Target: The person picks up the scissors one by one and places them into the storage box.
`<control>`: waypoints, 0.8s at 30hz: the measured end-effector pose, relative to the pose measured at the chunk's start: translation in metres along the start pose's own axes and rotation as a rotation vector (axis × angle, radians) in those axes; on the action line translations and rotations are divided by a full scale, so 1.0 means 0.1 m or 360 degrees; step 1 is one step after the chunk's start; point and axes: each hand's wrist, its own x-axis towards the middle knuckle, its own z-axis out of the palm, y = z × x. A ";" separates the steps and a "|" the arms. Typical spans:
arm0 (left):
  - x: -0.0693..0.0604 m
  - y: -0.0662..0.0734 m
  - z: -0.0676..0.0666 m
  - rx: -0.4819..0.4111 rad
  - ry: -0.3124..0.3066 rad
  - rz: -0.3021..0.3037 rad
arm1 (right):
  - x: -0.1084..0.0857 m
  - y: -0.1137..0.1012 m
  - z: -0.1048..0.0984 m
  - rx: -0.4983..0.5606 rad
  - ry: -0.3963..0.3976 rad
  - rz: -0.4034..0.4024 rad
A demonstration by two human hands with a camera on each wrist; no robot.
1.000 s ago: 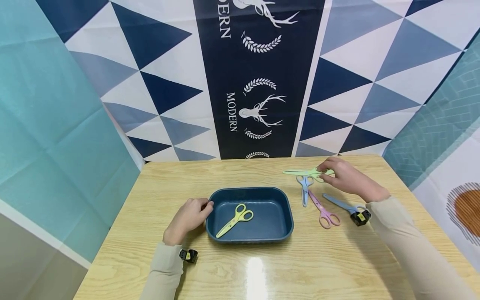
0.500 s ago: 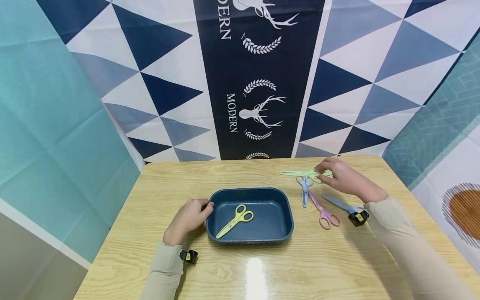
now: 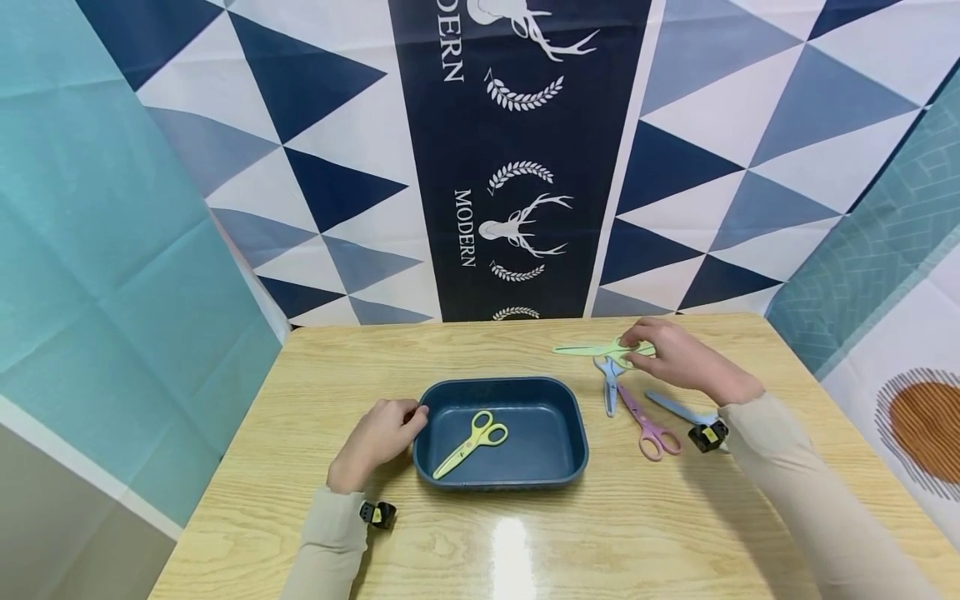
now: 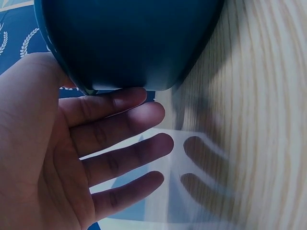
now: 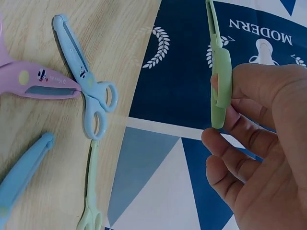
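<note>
My right hand (image 3: 678, 358) pinches a pair of light green scissors (image 3: 588, 350) by the handles, blades pointing left, at the back right. In the right wrist view these green scissors (image 5: 222, 81) stand edge-on between thumb and fingers, raised off the table. My left hand (image 3: 378, 437) holds the left end of a dark blue tray (image 3: 543, 442), thumb over the rim. The left wrist view has its fingers fairly straight, the uppermost against the tray's outer wall (image 4: 129, 57). Yellow scissors (image 3: 476, 437) lie inside the tray.
On the table lie small blue scissors (image 3: 611, 392), pink scissors (image 3: 637, 421) and another blue pair (image 3: 675, 406) partly behind the right wrist camera. A second green pair (image 5: 91, 187) lies beside the small blue handles. A patterned cloth (image 3: 510, 167) hangs behind the table.
My right hand has drifted slightly left, carrying the green scissors with it. The left hand and the tray keep their places.
</note>
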 end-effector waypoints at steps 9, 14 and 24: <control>-0.01 -0.01 -0.01 0.0008 0.0006 -0.0012 | 0.09 -0.06 -0.02 -0.0019 0.0016 -0.0109; 0.00 -0.01 -0.01 0.0009 0.0018 -0.0015 | 0.13 -0.09 -0.03 -0.0009 0.0005 -0.0101; 0.00 0.00 0.02 -0.0010 0.0020 0.0004 | 0.14 -0.12 -0.02 -0.0008 -0.0016 -0.0089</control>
